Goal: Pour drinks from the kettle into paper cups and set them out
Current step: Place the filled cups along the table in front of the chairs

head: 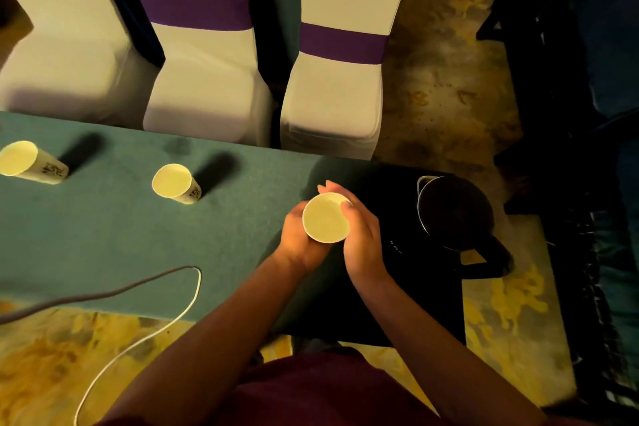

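1. Both bare forearms reach up from the bottom edge, and the left hand point(300, 239) and right hand point(363, 239) meet round one pale round paper cup point(325, 216).
2. Left fingers curl under and behind the cup; the right thumb hooks over its rim and the right fingers wrap its far side. Each hand grips it, mouth towards the camera.
3. Just right of the right fingers stands the dark steel-rimmed kettle point(453, 211), handle towards the person, on a black tray point(397, 287).
4. Well left of the left fingers, two more printed paper cups point(172, 180) point(17, 157) stand on the teal tablecloth point(103, 235).
5. Risks, as I judge them: squeezing could buckle the thin wall, and a swinging right elbow could knock the kettle.
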Demonstrator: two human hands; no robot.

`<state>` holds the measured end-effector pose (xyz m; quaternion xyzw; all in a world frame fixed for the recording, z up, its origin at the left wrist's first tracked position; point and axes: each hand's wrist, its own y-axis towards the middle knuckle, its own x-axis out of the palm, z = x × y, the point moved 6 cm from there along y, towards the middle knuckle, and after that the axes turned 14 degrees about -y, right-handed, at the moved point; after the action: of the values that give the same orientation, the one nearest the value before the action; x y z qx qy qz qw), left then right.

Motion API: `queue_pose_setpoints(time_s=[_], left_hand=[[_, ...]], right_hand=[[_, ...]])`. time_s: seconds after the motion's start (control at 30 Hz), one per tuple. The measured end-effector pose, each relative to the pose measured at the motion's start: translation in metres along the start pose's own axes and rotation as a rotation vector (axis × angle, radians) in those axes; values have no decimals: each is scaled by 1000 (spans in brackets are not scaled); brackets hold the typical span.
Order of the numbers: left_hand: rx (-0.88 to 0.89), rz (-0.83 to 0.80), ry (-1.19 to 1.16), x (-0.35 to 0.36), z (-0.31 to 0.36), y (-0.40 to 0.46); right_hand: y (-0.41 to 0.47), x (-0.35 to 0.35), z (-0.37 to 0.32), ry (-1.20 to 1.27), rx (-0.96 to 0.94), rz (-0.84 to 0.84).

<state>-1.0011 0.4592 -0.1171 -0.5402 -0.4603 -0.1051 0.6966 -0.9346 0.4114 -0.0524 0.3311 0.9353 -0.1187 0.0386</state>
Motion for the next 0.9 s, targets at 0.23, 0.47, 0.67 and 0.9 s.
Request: queue_pose_setpoints(time_s=[0.23,0.47,0.67,0.9], left_hand=[[108,3,-66,1,38,-38],[344,93,-167,-22,115,-113],[476,82,-251,-67,184,-177],[567,111,-268,-127,271,-238]], right_hand=[[-4,50,-34,-67,-75,-140],[-30,141,-63,-77,-140,-333],[-72,238,-76,-98,-160,-501],[-120,349,-81,-41,-154,-528]])
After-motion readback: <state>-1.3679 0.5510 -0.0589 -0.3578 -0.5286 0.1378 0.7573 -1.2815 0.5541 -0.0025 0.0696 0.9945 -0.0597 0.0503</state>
